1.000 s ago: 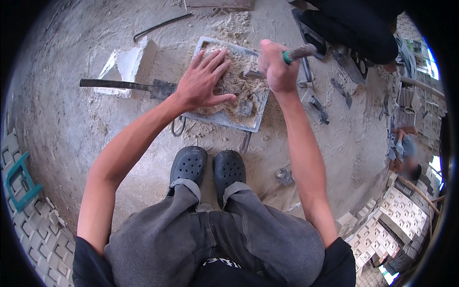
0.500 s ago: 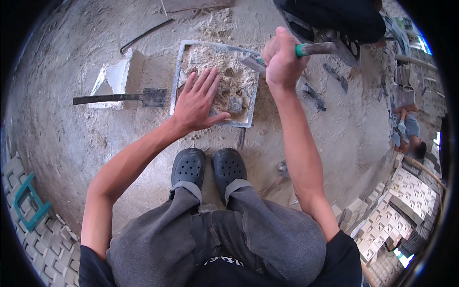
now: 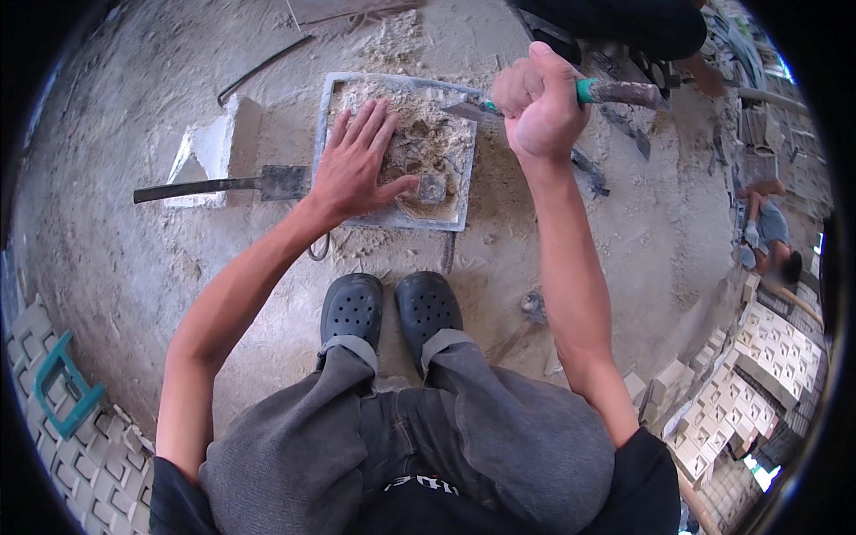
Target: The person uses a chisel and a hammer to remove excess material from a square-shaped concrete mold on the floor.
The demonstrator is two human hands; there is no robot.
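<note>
While the left hand (image 3: 352, 169) lies palm down with spread fingers over the sandy filling (image 3: 451, 143) of a grey frame (image 3: 465, 192), the right hand (image 3: 542, 102) – at two o'clock from the frame – is closed around a trowel (image 3: 471, 110). Its blade points toward nine o'clock; whether it touches the filling, I cannot tell. This frame lies on the ground, at twelve o'clock from two dark shoes (image 3: 351, 312). At nine o'clock, a dark scraper (image 3: 285, 182) rests its handle across a broken white block (image 3: 241, 134).
</note>
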